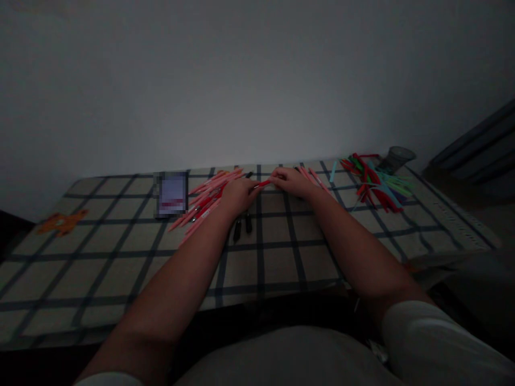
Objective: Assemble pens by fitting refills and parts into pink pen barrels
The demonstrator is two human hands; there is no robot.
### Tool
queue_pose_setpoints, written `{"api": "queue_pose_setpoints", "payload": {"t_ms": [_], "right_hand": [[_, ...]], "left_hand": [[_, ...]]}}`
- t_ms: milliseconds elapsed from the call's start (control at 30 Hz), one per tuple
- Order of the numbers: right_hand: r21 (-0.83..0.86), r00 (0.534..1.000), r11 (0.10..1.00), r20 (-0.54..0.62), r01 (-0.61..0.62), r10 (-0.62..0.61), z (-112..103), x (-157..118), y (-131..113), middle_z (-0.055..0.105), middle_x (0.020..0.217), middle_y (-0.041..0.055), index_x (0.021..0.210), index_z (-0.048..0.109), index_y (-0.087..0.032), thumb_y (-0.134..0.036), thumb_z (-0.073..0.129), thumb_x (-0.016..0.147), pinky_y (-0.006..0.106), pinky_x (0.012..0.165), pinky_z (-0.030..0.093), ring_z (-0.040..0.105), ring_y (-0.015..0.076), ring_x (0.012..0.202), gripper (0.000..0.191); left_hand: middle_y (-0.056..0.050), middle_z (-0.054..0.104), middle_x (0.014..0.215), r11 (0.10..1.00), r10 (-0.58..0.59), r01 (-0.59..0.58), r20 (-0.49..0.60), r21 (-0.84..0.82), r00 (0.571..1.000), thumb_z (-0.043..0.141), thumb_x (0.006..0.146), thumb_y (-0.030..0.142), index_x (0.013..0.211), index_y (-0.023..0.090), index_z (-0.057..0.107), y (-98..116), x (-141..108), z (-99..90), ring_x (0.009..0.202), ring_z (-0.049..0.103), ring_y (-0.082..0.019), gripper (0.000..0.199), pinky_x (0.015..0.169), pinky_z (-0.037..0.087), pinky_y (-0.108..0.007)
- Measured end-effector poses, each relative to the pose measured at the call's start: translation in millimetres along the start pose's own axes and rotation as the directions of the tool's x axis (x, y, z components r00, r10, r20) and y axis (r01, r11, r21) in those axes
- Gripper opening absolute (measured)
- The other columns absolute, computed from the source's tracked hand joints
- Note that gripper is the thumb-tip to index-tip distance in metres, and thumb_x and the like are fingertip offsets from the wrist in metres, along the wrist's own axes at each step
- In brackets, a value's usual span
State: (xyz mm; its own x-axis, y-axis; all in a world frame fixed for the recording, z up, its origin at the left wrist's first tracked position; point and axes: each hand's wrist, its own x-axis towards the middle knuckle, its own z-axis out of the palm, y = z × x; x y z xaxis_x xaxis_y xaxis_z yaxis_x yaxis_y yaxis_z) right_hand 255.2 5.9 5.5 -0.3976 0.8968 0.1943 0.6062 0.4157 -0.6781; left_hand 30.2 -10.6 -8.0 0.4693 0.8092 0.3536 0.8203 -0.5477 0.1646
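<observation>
Between my two hands is a slim red pen-like stick [264,183], held level just above the table. My left hand [238,196] pinches its left end, where a pale, shiny bit shows. The fingers of my right hand [290,181] are closed on the other end. Beside and partly under my left hand lies a pile of pink pencils [200,192] with some red and silver pieces among them. Two black pen-like items [237,229] lie just below that hand. Past my right hand lie a few more pink pencils [318,179].
A checked cloth [277,268] covers the table, which meets a plain wall. To the left are a blurred-out tablet-like object [173,194] and an orange cutout [62,222]. Bundled colourful strips [374,185], a light blue strip [333,171] and a grey cup [397,156] lie right.
</observation>
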Motion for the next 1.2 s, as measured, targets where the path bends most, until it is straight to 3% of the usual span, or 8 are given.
{"api": "queue_pose_setpoints", "payload": {"t_ms": [200,400,633,933,1200], "right_hand": [[-0.053,1.0,0.998,0.012,0.018,-0.018,0,0,-2,0.049,0.071,-0.0004,0.073,0.047,-0.022,-0.05,0.048,0.095,0.03,0.067,0.032,0.045,0.0163,0.069,0.036],[-0.046,0.998,0.998,0.055,-0.041,0.043,0,0,-4,0.054,0.068,0.0026,0.07,0.051,-0.021,-0.056,0.04,0.099,0.032,0.069,0.034,0.049,0.0184,0.07,0.047],[-0.015,0.997,0.999,-0.071,-0.039,0.038,-6,-7,-16,0.059,0.076,0.0029,0.092,0.062,-0.018,-0.05,0.051,0.094,0.03,0.069,0.036,0.05,0.0179,0.073,0.034],[-0.05,0.998,0.997,0.003,-0.059,0.059,-8,-6,-16,0.055,0.073,0.0024,0.074,0.055,-0.02,-0.044,0.05,0.094,0.031,0.068,0.035,0.048,0.0171,0.071,0.031],[0.008,0.999,0.999,0.001,-0.053,0.053,-6,-8,-16,0.054,0.072,0.0,0.088,0.058,-0.02,-0.047,0.053,0.093,0.029,0.067,0.036,0.048,0.0171,0.07,0.027]], "left_hand": [[-0.008,0.079,0.1,1.0,0.019,-0.019,0.016,0.011,1.0,0.053,0.104,0.041,0.112,0.025,0.08,1,0,-1.1,0.099,0.07,-0.025,0.033,0.083,0.047,-0.034],[-0.007,0.08,0.104,0.999,0.02,-0.022,0.052,0.037,0.998,0.054,0.104,0.041,0.118,0.026,0.079,4,0,-4.9,0.102,0.07,-0.025,0.033,0.086,0.048,-0.033],[-0.009,0.08,0.111,1.0,-0.021,0.02,-0.028,-0.02,0.999,0.053,0.104,0.043,0.125,0.027,0.077,1,0,-3.0,0.109,0.07,-0.027,0.036,0.092,0.049,-0.036],[-0.009,0.08,0.107,1.0,-0.019,0.019,-0.022,-0.007,1.0,0.053,0.104,0.043,0.124,0.027,0.078,0,1,-3.5,0.104,0.07,-0.027,0.036,0.087,0.049,-0.036],[-0.01,0.08,0.107,1.0,0.013,-0.013,-0.032,-0.006,0.999,0.052,0.104,0.043,0.121,0.026,0.079,0,1,-2.1,0.104,0.07,-0.028,0.036,0.089,0.048,-0.037]]}}
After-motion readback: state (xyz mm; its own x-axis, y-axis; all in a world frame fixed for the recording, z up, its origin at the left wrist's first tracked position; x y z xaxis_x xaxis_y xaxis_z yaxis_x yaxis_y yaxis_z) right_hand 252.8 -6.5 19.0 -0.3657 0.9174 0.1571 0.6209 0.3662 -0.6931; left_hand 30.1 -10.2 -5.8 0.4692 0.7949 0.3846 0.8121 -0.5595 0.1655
